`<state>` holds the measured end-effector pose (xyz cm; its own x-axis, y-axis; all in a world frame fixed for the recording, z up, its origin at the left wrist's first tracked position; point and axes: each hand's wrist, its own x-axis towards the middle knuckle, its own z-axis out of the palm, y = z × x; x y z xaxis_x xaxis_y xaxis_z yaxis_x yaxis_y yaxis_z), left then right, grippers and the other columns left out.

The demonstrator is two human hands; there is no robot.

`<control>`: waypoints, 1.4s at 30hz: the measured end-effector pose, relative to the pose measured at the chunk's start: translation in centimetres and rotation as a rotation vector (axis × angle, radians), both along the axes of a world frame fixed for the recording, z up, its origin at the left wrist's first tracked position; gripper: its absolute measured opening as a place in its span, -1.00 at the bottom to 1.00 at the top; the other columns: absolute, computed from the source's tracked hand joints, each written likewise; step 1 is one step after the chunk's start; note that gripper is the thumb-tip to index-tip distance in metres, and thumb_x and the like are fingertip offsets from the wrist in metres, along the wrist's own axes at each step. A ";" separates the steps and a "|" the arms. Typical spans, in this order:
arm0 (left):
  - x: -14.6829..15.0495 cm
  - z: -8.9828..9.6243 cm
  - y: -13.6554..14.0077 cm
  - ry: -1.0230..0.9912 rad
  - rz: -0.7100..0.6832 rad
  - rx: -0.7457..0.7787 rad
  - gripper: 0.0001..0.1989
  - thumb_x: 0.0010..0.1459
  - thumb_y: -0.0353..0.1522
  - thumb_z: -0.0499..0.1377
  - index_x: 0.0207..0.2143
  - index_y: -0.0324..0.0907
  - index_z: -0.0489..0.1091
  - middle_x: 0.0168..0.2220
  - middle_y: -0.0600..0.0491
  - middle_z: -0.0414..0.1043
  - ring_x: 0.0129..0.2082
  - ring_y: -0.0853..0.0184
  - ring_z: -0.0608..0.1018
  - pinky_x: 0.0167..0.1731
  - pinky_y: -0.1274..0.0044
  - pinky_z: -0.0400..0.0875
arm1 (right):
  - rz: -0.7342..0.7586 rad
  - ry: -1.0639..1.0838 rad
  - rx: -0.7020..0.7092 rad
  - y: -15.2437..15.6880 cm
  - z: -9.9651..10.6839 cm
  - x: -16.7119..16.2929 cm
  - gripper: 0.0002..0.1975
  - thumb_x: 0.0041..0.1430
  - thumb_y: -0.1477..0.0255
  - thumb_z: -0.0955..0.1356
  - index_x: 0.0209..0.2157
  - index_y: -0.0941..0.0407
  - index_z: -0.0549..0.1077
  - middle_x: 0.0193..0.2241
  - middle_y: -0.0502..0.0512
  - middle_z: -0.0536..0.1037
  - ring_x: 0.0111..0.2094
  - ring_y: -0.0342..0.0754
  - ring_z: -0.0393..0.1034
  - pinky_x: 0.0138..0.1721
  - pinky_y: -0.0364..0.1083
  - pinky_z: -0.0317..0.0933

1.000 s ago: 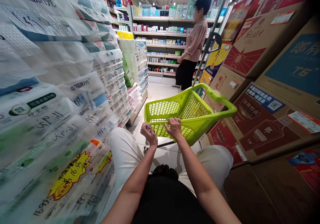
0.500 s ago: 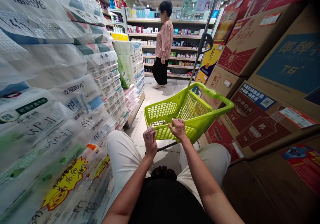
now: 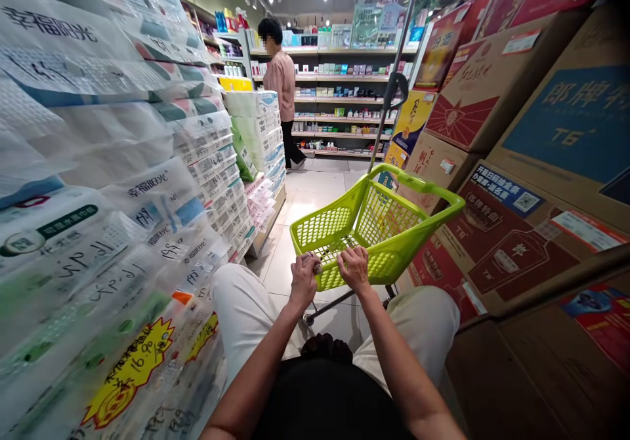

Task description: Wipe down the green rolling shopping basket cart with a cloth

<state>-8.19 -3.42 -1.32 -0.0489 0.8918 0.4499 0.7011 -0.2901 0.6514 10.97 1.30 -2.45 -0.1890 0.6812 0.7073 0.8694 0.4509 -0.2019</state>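
In front of my knees stands a lime-green shopping cart [image 3: 394,256] with a perforated plastic basket and a grey wheeled frame below. My right hand [image 3: 353,268] has its fingers curled over the near rim of the basket. Just left of it, my left hand [image 3: 304,281] is closed at the near left corner of the same rim. I cannot see whether anything small is also inside the left fingers. The part of the basket floor [image 3: 339,246] that shows has only grating.
Wrapped tissue packs [image 3: 197,164] are stacked along the left. Printed cartons [image 3: 522,230] rise on the right, close to the cart. A dark pole with a handle [image 3: 394,92] leans behind the cart. A person [image 3: 281,92] is near the back shelves [image 3: 344,92].
My left hand has moved right onto the rim corner, nearer my right hand. Both hands now curl at the basket edge. The person at the back has walked left, partly behind the tissue stack.
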 end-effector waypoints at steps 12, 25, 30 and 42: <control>0.4 -0.3 0.0 -0.030 -0.009 0.031 -0.64 0.19 -0.58 0.04 -0.17 -0.05 0.53 -0.02 -0.09 0.49 0.10 0.09 0.43 0.04 0.26 0.32 | -0.005 0.042 -0.011 -1.6 -0.5 0.0 -0.73 0.39 0.39 0.25 -0.42 0.01 0.46 -0.36 0.06 0.54 -0.16 0.03 0.30 0.23 0.09 -0.06; -1.0 -0.2 1.5 0.065 -0.028 0.031 -0.66 0.16 -0.60 0.05 -0.19 -0.09 0.51 -0.05 -0.13 0.47 0.04 0.09 0.42 0.02 0.26 0.33 | 0.007 0.115 -0.041 -1.8 -1.3 0.3 -0.74 0.34 0.39 0.28 -0.46 0.02 0.44 -0.35 0.03 0.55 -0.11 0.04 0.33 0.25 0.11 -0.08; -2.1 1.4 5.6 0.075 0.120 -0.042 -0.67 0.05 -0.65 0.06 -0.30 -0.11 0.47 -0.10 -0.15 0.46 0.02 0.03 0.39 0.02 0.21 0.29 | -0.001 0.086 -0.055 -1.9 -1.3 0.6 -0.77 0.32 0.42 0.29 -0.43 0.00 0.47 -0.34 0.02 0.56 -0.07 0.04 0.33 0.26 0.11 -0.09; -2.9 0.7 8.4 -0.251 0.219 0.039 -0.74 0.07 -0.61 0.08 -0.30 -0.10 0.41 -0.15 -0.08 0.42 0.01 0.09 0.37 0.12 0.23 0.30 | -0.014 0.096 -0.062 -1.8 -1.4 0.6 -0.73 0.36 0.36 0.25 -0.44 0.00 0.44 -0.34 0.03 0.56 -0.07 0.04 0.32 0.27 0.09 -0.11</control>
